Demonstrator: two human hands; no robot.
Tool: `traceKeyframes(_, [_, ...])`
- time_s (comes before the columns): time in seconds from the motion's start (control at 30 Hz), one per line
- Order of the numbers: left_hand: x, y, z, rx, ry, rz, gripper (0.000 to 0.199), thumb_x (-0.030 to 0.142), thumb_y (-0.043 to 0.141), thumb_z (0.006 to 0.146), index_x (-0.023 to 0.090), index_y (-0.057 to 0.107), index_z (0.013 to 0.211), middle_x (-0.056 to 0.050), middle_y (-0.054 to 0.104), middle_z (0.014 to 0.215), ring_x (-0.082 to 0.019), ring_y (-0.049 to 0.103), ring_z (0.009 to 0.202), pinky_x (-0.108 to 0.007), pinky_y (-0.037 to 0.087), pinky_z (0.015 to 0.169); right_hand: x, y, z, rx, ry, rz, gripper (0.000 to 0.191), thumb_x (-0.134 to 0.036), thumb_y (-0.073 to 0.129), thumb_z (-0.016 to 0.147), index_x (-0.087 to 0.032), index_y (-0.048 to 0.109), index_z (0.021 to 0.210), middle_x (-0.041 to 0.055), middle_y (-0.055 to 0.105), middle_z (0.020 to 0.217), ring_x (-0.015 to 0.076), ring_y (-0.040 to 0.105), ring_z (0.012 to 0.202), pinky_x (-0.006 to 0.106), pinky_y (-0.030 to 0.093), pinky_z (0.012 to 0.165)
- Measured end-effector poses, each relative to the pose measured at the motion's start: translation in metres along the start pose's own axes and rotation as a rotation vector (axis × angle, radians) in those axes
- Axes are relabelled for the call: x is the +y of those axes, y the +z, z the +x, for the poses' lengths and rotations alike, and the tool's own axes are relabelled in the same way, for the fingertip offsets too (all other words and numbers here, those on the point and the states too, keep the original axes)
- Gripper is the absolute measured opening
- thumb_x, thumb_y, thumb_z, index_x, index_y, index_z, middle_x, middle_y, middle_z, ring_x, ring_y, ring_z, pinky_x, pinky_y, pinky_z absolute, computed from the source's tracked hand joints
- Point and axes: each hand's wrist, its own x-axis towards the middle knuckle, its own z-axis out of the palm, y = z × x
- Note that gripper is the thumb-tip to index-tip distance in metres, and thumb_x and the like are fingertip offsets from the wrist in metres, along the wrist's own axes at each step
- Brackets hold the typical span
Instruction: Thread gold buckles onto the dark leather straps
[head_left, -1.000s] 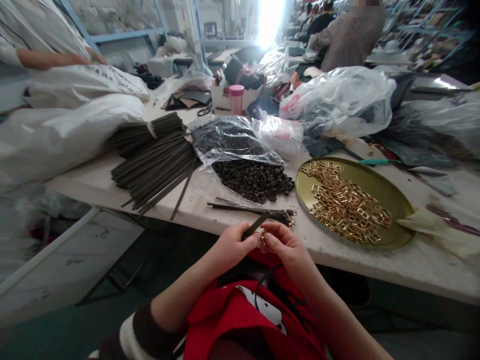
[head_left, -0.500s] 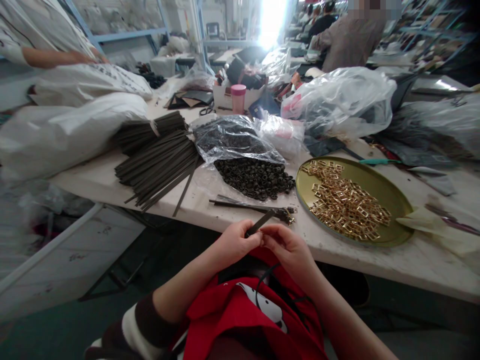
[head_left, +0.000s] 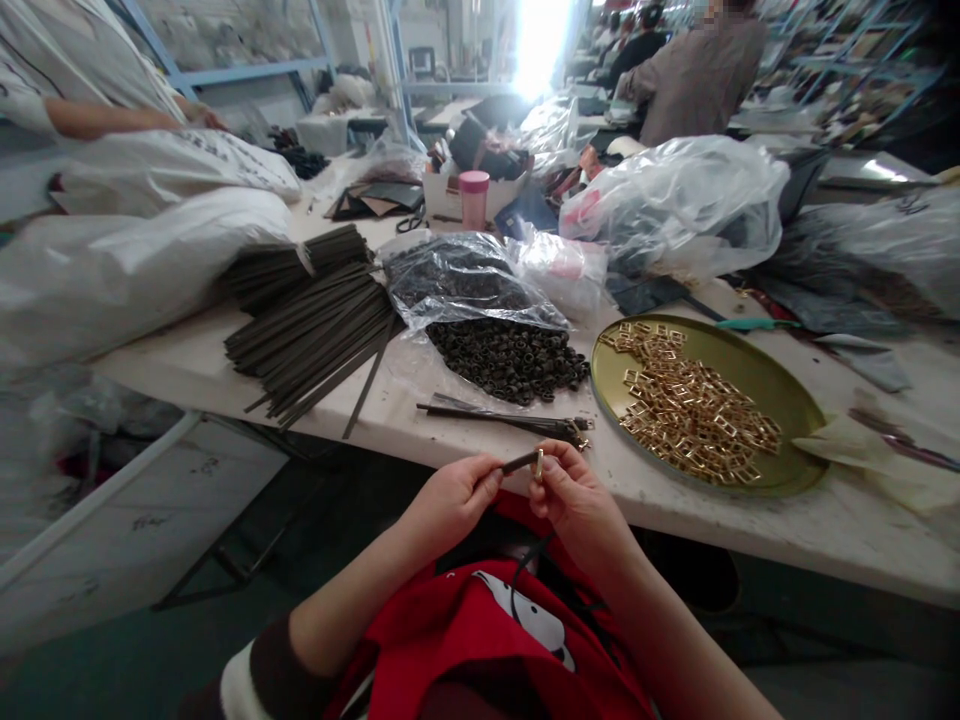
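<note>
Between my two hands runs a short length of dark strap [head_left: 519,463], held just over the table's front edge. My left hand [head_left: 459,492] pinches it between thumb and fingers. In the fingers of my right hand [head_left: 576,492] is a gold buckle [head_left: 539,465], which meets the strap's right end; whether the strap passes through it I cannot tell. Just beyond my hands lie several dark straps with gold buckles [head_left: 502,413]. A round gold tray [head_left: 799,425] to the right bears a heap of gold buckles [head_left: 697,405].
A pile of small black loops [head_left: 510,360] spills from a clear plastic bag [head_left: 472,275]. Bundled dark straps [head_left: 311,335] lie to its left. A pink-lidded cup [head_left: 474,200] and a large plastic bag [head_left: 682,205] stand behind. Another person's hand [head_left: 202,115] rests by white sacks [head_left: 150,250].
The strap has turned from pointing up and right to lying nearly level between my hands. The gold buckle now shows in my right fingers, and my hands have moved slightly apart.
</note>
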Motion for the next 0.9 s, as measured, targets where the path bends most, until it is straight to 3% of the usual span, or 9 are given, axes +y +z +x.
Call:
traceKeyframes(0.17, [0.001, -0.004, 0.005, -0.020, 0.067, 0.173, 0.028, 0.026, 0.034, 0.087, 0.019, 0.061, 0.091, -0.004, 0.060, 0.083, -0.016, 0.054, 0.076, -0.023, 0.039, 0.069, -0.002, -0.002, 0.003, 0.018, 0.151, 0.126, 0.027, -0.029, 0.073, 0.063, -0.024, 0.059, 0.086, -0.0067, 0.050, 0.059, 0.0055, 0.044, 0.048, 0.017, 0.038, 0.045])
traceKeyframes(0.33, [0.000, -0.005, 0.008, -0.028, 0.103, 0.255, 0.027, 0.026, 0.034, 0.088, 0.021, 0.059, 0.099, -0.004, 0.061, 0.089, -0.016, 0.055, 0.081, -0.024, 0.039, 0.073, 0.007, -0.002, 0.005, -0.044, 0.241, 0.152, 0.028, -0.025, 0.074, 0.063, -0.022, 0.062, 0.089, -0.0053, 0.053, 0.063, 0.0046, 0.047, 0.050, 0.016, 0.039, 0.046])
traceKeyframes(0.57, [0.006, 0.005, 0.010, 0.044, -0.047, -0.017, 0.011, 0.016, 0.041, 0.080, 0.016, 0.049, 0.087, -0.002, 0.059, 0.080, -0.014, 0.055, 0.074, -0.025, 0.041, 0.069, 0.017, 0.007, 0.001, -0.017, 0.070, -0.066, 0.024, -0.031, 0.069, 0.070, -0.022, 0.059, 0.090, -0.0043, 0.059, 0.072, 0.0051, 0.051, 0.051, 0.018, 0.043, 0.051])
traceKeyframes(0.73, [0.008, 0.002, 0.008, -0.081, -0.060, -0.141, 0.010, 0.022, 0.040, 0.083, 0.016, 0.048, 0.083, -0.001, 0.058, 0.076, -0.014, 0.055, 0.071, -0.024, 0.042, 0.067, 0.020, 0.004, 0.000, -0.020, 0.053, -0.111, 0.021, -0.032, 0.067, 0.072, -0.020, 0.055, 0.085, -0.0048, 0.057, 0.068, 0.0055, 0.050, 0.051, 0.018, 0.042, 0.051])
traceKeyframes(0.9, [0.010, 0.002, 0.001, -0.139, -0.057, -0.140, 0.022, 0.026, 0.049, 0.080, 0.015, 0.049, 0.099, -0.003, 0.060, 0.088, -0.015, 0.056, 0.080, -0.026, 0.043, 0.072, 0.023, 0.001, 0.000, -0.023, 0.068, -0.085, 0.024, -0.034, 0.067, 0.071, -0.019, 0.055, 0.085, -0.0032, 0.056, 0.070, 0.0074, 0.050, 0.055, 0.019, 0.039, 0.050])
